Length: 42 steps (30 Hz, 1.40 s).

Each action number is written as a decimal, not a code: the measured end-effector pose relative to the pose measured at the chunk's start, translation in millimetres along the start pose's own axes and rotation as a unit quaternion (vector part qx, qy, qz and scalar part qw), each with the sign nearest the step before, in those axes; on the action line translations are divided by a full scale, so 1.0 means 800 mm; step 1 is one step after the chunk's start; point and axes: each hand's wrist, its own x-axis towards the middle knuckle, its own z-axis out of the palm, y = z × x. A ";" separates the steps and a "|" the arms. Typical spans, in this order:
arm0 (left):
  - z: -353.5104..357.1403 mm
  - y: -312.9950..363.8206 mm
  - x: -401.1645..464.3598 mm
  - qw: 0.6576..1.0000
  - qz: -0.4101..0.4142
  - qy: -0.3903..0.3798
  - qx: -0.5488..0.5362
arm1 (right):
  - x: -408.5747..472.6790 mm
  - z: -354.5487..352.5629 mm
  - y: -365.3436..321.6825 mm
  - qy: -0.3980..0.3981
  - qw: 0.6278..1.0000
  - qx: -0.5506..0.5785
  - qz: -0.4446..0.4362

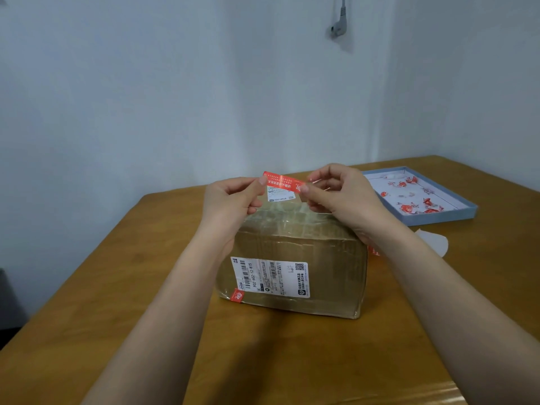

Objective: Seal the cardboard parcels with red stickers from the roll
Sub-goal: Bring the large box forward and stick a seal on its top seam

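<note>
A tape-wrapped cardboard parcel [295,258] stands in the middle of the wooden table [117,287], with a white shipping label on its near face and a red sticker [237,295] stuck on its lower left corner. Above the parcel's far top edge I hold a long red sticker [283,182] stretched flat between both hands. My left hand [230,197] pinches its left end and my right hand [339,191] pinches its right end. A bit of red sticker strip [373,250] shows behind my right forearm; the roll itself is hidden.
A shallow blue-grey box lid [464,213] at the back right holds several crumpled red and white sticker scraps. A white backing paper [435,242] lies beside it. A wall with a hanging power plug [337,27] stands behind the table.
</note>
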 end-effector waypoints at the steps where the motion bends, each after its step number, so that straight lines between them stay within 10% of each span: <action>1: 0.000 0.000 0.000 1.000 -0.001 0.000 -0.002 | 0.001 0.001 -0.001 0.000 1.000 -0.017 0.002; 11: -0.002 -0.006 0.005 1.000 0.006 0.003 0.006 | 0.006 0.008 0.003 0.034 0.987 -0.158 0.006; 21: -0.004 -0.022 0.008 0.942 0.103 -0.031 0.317 | 0.024 0.005 0.024 0.078 0.941 -0.324 -0.055; 42: -0.005 0.009 -0.009 0.990 0.047 -0.043 0.123 | 0.017 0.007 0.009 0.029 0.944 -0.321 -0.073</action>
